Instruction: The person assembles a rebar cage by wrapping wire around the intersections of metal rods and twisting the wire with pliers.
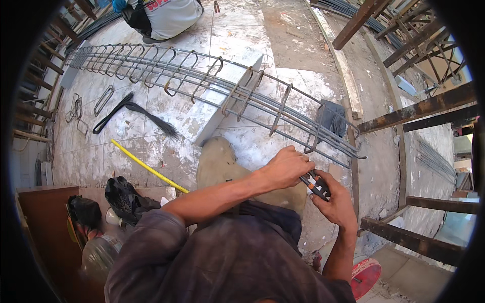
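Observation:
In front of my lap I hold a pair of pliers (pixel 319 188) with black and orange handles. My right hand (pixel 337 201) is closed around the handles, thumb and fingers on either side. My left hand (pixel 287 167) is curled at the tool's other end and appears to grip it; its fingertips are partly hidden. Just beyond my hands lies a long rebar cage (pixel 257 96), its straight bars ringed by bent stirrups. It rests on a pale block (pixel 209 126), with its near end to the right of my left hand.
Left of the block are a bundle of black tie wire (pixel 151 118), loose stirrups (pixel 104 100) and a yellow tube (pixel 146 164). A person (pixel 174 17) crouches at the far side. Rusty beams (pixel 419 113) line the right. Black bags (pixel 126 202) and a red reel (pixel 366 278) lie near me.

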`<state>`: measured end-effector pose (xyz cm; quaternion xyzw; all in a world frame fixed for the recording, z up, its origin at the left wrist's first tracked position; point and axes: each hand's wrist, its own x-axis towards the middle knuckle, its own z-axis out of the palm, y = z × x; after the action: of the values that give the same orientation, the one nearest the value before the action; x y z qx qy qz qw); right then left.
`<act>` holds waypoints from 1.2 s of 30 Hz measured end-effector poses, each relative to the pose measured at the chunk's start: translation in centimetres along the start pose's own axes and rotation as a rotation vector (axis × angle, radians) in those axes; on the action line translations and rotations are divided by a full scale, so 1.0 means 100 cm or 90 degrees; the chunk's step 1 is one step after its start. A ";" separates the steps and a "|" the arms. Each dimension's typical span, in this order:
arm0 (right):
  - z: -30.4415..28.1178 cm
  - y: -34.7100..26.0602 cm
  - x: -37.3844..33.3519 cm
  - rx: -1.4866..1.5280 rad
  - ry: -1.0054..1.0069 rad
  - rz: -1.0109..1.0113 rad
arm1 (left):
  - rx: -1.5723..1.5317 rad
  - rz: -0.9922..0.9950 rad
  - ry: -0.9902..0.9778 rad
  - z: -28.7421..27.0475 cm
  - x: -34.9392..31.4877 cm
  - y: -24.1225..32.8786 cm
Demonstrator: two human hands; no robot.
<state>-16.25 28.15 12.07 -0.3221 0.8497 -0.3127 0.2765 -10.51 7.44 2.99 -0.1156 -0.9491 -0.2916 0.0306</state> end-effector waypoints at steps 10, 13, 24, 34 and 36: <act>0.027 0.028 0.028 0.172 0.115 0.017 | -0.154 -0.132 0.151 -0.003 -0.046 -0.055; 0.054 0.032 0.047 0.419 0.243 0.027 | -0.318 -0.382 0.171 -0.007 -0.040 -0.039; 0.032 -0.034 0.251 0.883 0.553 0.004 | -0.203 -0.228 0.329 -0.042 0.014 -0.086; 0.095 0.041 0.469 0.951 0.678 0.228 | -0.056 -0.465 0.395 -0.006 0.040 -0.257; 0.119 0.016 0.481 0.979 0.655 0.271 | -0.065 -0.478 0.397 -0.002 0.038 -0.271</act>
<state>-39.63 -9.74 -9.68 0.2871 0.4692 -0.8332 0.0558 -20.63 -13.70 -11.14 0.3259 -0.8555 -0.3491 0.2001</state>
